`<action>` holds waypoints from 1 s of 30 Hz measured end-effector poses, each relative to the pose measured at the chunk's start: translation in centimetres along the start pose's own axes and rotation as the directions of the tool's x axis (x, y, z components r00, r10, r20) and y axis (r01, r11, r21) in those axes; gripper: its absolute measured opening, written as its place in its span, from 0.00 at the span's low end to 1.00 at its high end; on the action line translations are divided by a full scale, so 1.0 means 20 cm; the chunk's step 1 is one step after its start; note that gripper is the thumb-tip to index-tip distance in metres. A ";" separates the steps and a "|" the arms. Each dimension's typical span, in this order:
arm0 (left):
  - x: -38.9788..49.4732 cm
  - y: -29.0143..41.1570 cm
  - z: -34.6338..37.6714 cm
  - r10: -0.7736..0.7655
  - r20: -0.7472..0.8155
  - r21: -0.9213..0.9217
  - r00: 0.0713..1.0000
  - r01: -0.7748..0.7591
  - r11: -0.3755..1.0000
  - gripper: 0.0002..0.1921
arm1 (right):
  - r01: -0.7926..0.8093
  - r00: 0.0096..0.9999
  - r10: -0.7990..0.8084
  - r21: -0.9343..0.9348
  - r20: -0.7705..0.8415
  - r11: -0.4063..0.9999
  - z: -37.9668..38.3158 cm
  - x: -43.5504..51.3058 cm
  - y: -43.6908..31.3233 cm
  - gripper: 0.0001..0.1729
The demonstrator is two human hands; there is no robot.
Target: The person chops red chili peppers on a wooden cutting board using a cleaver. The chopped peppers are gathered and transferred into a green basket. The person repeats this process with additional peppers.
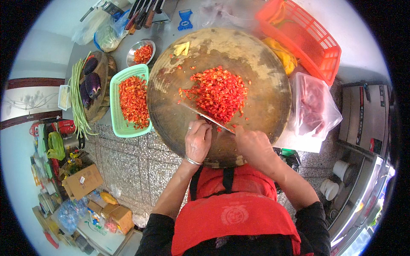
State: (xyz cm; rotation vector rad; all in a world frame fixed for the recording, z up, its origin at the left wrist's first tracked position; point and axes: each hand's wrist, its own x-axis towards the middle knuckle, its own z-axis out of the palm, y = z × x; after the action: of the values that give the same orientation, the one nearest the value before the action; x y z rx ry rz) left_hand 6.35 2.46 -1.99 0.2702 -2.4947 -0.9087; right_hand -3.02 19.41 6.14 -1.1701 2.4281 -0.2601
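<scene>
On a large round wooden chopping block (266, 96) lies a heap of chopped red chili peppers (221, 92). My right hand (254, 142) grips the handle end of a kitchen knife (206, 117), whose blade slants up and left along the near side of the heap. Just this side of the blade, my left hand (198, 139) has its fingers curled down, with a ring and a bracelet on it. A little dark red shows at its fingertips, but whether they pinch a piece is hidden. Pale yellow pieces (182, 48), possibly ginger, sit at the block's far left.
Left of the block stand a green basket (114, 105) of chopped chilies and a metal bowl (130, 59) with more. Beyond are eggplants (93, 84), long beans (77, 99), several knives (144, 16) and a blue peeler (184, 20). A red basket (315, 48) and bagged meat (312, 105) lie right.
</scene>
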 end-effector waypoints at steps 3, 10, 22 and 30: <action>-0.01 0.00 0.00 -0.026 0.005 -0.011 1.000 0.026 1.000 0.07 | -0.004 1.000 0.004 0.028 -0.015 1.000 -0.03 -0.05 0.01 0.08; 0.00 0.00 -0.02 -0.007 0.007 0.006 1.000 0.007 1.000 0.06 | 0.051 0.999 -0.051 0.008 0.010 0.999 0.06 0.01 0.00 0.07; -0.04 -0.02 -0.04 -0.012 0.025 -0.027 1.000 0.013 1.000 0.07 | 0.052 0.998 -0.053 0.017 0.026 0.998 0.01 -0.04 -0.02 0.06; -0.04 -0.02 -0.04 -0.065 0.036 -0.038 0.997 0.066 0.997 0.06 | -0.034 0.999 0.034 0.035 0.005 0.999 0.04 0.03 -0.02 0.05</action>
State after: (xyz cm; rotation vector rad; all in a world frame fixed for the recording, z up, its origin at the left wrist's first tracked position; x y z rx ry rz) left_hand 7.41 1.99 -1.99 0.3277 -2.5093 -0.9959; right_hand -2.63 18.75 5.44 -1.1129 2.4278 -0.2881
